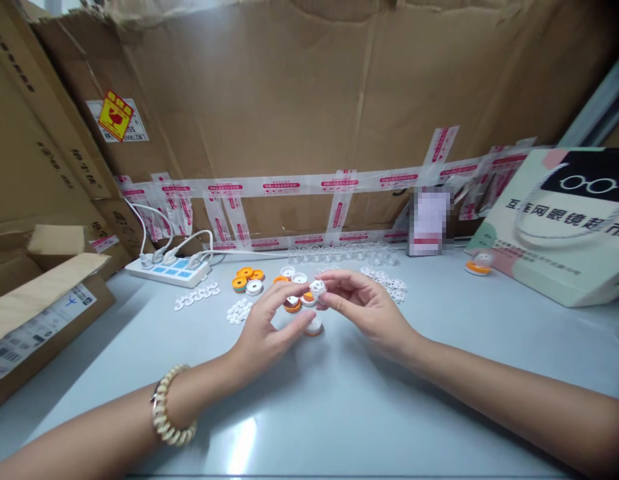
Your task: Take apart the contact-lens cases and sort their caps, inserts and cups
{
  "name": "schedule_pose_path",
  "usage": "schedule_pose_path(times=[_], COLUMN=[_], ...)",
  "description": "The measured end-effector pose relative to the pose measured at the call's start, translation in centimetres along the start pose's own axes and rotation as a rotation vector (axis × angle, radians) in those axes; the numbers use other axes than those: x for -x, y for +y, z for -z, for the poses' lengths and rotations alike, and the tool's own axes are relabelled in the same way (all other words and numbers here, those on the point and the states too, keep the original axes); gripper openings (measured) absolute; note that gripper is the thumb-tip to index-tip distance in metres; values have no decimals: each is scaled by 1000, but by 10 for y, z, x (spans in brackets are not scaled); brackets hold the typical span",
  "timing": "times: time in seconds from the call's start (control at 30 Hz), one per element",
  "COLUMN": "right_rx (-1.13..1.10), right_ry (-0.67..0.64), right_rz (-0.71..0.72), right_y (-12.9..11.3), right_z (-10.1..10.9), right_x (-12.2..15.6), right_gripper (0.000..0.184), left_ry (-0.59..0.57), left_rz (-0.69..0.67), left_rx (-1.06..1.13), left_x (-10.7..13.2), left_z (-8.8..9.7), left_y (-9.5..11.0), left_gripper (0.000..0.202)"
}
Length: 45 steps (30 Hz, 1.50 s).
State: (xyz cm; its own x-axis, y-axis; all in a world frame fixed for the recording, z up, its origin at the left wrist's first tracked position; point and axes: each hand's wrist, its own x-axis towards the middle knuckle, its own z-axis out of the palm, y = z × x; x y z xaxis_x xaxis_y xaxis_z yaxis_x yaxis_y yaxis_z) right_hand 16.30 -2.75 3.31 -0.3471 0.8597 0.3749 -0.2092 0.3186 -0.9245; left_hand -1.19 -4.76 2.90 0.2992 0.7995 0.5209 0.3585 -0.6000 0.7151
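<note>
Between the thumb and fingers of my right hand [372, 303] is a small white plastic part [317, 288] with openings in it, held above the table. My left hand [274, 320] is open, its thumb and fingers apart; the index fingertip reaches up beside the white part, and I cannot tell whether it touches. Below my hands a round orange-and-white piece [313, 325] rests on the table. Behind them sit more orange and white round pieces, partly hidden by my fingers. To the left are a cluster of orange rings [245, 273] and a white ring [254, 287].
Small white discs [238, 311] and white curved parts [197, 295] lie left; white pieces [387, 283] are heaped right. Clear domes [344, 253] line the back before a cardboard box [289, 120]. A power strip [169, 268], phone-like device [429, 221], paper bag [554, 227] and open carton [44, 327] surround.
</note>
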Motion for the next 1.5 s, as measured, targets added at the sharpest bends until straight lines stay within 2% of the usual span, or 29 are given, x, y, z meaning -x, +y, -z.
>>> schedule_pose_path(times=[0.17, 0.37, 0.73, 1.0, 1.2, 1.33, 1.5], right_rx=[-185, -223, -130, -16, -71, -34, 15], right_ry=[-82, -66, 10, -21, 18, 67, 123], right_rz=[-106, -146, -246, -303, -270, -187, -139], right_y=[-11, -10, 5, 6, 17, 23, 27], right_z=[-6, -2, -1, 0, -2, -1, -2], right_x=[5, 9, 10, 5, 8, 10, 10], right_gripper=[25, 27, 24, 24, 24, 22, 16], left_ry=[-45, -87, -4, -3, 15, 35, -28], left_rz=[11, 72, 47, -27, -204, -327, -426], left_rx=[211, 376, 158, 19, -120, -250, -265], left_x=[-4, -9, -7, -2, -1, -2, -1], left_z=[5, 1, -4, -2, -2, -1, 1], left_y=[16, 21, 4, -5, -12, -15, -14], left_gripper=[23, 14, 15, 14, 18, 19, 25])
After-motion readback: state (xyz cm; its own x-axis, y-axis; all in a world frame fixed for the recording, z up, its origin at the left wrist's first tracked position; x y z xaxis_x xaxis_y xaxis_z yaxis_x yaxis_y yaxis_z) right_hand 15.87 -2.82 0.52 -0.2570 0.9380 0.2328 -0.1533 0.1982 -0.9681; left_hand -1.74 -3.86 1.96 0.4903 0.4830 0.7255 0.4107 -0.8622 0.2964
